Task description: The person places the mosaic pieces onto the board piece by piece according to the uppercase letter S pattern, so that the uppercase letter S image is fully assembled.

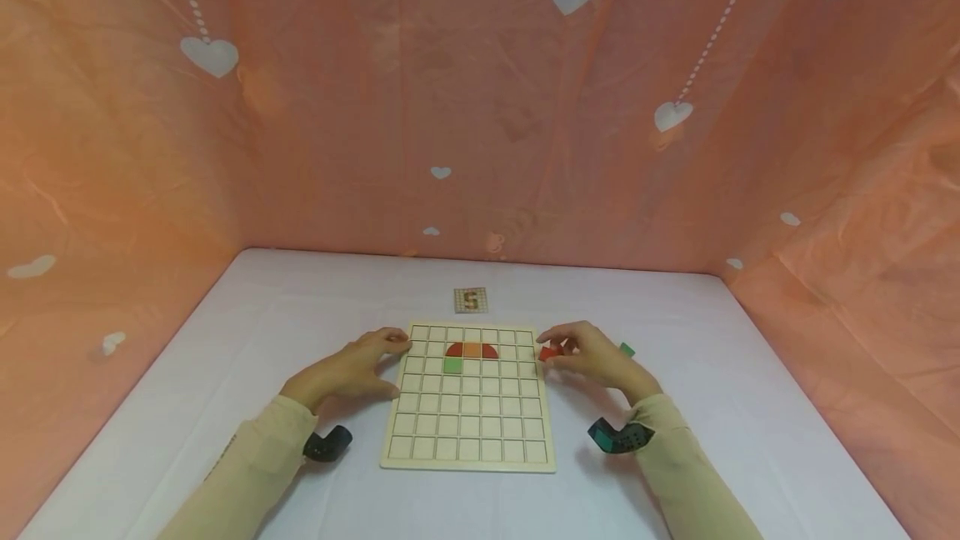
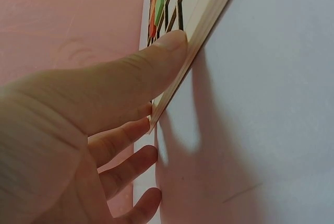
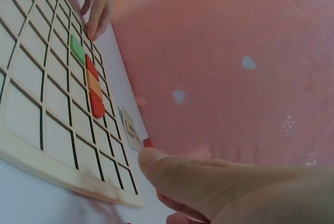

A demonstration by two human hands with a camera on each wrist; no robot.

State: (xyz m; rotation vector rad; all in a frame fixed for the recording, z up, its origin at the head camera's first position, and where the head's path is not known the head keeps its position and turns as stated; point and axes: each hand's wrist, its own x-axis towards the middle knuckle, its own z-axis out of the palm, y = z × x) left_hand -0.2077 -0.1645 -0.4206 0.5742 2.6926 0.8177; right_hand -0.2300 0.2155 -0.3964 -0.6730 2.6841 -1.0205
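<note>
A pale wooden grid board (image 1: 469,426) lies on the white table. Near its far side an orange square (image 1: 472,349) sits between two red rounded tiles (image 1: 490,352), with a green square (image 1: 453,365) below the left one. My left hand (image 1: 360,365) rests against the board's left edge, thumb (image 2: 169,44) on the rim, fingers loosely extended. Just right of the board, my right hand (image 1: 596,357) holds a red tile (image 1: 549,353) between thumb and fingertips. More red shows under that hand, partly hidden by the fingers.
A small card (image 1: 471,300) with a figure on a grid lies behind the board. One green piece (image 1: 627,350) is beyond the right hand. Dark wrist devices (image 1: 621,436) hang at both sleeves. A pink curtain (image 1: 480,107) with white hearts encloses the table's back and sides.
</note>
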